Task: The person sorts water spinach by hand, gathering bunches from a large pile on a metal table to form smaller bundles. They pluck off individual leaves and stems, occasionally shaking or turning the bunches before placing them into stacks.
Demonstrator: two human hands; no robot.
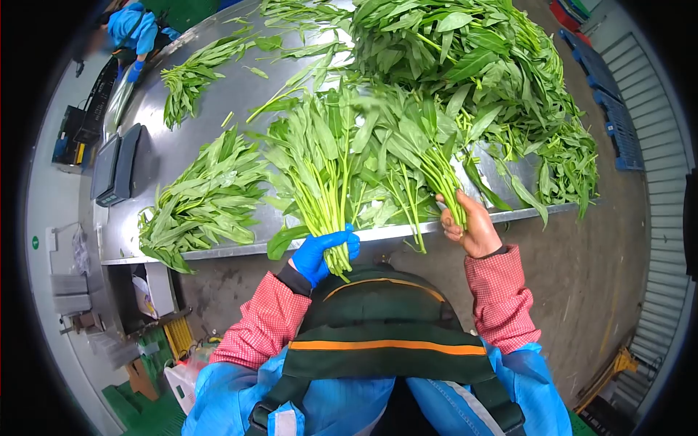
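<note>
My left hand (320, 256), in a blue glove, is wrapped round the stems of a large bunch of water spinach (320, 163), its leaves pointing away from me. To the right, my bare right hand (471, 225) grips a smaller bunch of water spinach (436, 160) by the stems. Between the two hands, loose stalks (408, 200) lie at the table's front edge, some poking over it. A separate pile of greens (211, 200) rests on the metal table (240, 134) left of my left hand. Behind my right hand rises a big heap of water spinach (472, 58).
A dark weighing scale (118, 166) stands at the table's left end. Another small bundle (193, 83) lies farther back. At the far left corner a co-worker (134, 33) in blue stands by the table. Blue pallets (618, 127) lean near the right wall.
</note>
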